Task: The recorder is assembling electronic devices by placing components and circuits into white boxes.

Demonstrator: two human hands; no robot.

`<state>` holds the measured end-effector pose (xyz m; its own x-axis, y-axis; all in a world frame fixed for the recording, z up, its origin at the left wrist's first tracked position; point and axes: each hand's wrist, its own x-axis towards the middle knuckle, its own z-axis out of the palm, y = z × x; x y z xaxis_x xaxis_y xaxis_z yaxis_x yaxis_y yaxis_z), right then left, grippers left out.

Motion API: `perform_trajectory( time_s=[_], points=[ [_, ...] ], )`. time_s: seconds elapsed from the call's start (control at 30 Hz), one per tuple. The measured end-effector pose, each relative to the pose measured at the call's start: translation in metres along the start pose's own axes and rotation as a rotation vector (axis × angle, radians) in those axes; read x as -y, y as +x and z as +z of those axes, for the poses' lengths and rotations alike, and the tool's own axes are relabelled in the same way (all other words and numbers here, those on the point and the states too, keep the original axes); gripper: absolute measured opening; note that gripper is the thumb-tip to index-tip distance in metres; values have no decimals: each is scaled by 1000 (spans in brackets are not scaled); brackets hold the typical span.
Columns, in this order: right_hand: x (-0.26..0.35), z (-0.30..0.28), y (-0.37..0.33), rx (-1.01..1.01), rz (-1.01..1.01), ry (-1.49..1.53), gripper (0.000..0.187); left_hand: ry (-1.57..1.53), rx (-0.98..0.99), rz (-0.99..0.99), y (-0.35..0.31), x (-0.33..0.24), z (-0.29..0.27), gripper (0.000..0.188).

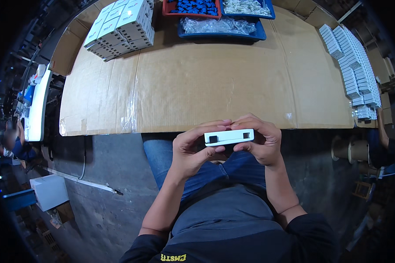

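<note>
Between both hands, over my lap at the table's near edge, is a small white plastic housing [229,137] with a square dark opening near each end. My left hand [193,144] grips its left end, thumb below and fingers along the far side. On its right end my right hand [264,139] is closed the same way. The two hands' fingertips nearly meet behind the housing. Its underside and far face are hidden from me.
Stacked white boxes [120,28] stand at the table's back left. Trays hold blue parts [193,6], white parts [246,7] and clear plastic pieces [217,27]. More white units [353,65] are piled along the right edge. Cardboard [197,87] covers the table. Other people [22,147] are at both sides.
</note>
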<state>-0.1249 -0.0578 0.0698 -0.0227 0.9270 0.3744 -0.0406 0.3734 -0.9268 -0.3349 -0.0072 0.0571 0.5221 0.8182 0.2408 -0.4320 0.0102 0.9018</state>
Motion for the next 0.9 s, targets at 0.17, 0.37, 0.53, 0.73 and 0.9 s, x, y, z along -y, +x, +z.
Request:
perform_trajectory(
  time_s=[0.17,0.37,0.53,0.73,0.9],
  points=[
    [2,1,0,-18,49,53,39,81,-62,6,1,-1,2,44],
    [-2,8,-6,-95,174,100,32,-30,-155,-50,-4,0,4,41],
    [2,11,-10,-88,146,15,30,131,-227,-186,-10,-12,6,36],
    [-5,18,-12,-256,258,96,30,-293,-217,-320,5,-7,4,59],
    [-7,15,-7,-303,283,287,38,-506,103,-854,-5,19,-15,59]
  ],
)
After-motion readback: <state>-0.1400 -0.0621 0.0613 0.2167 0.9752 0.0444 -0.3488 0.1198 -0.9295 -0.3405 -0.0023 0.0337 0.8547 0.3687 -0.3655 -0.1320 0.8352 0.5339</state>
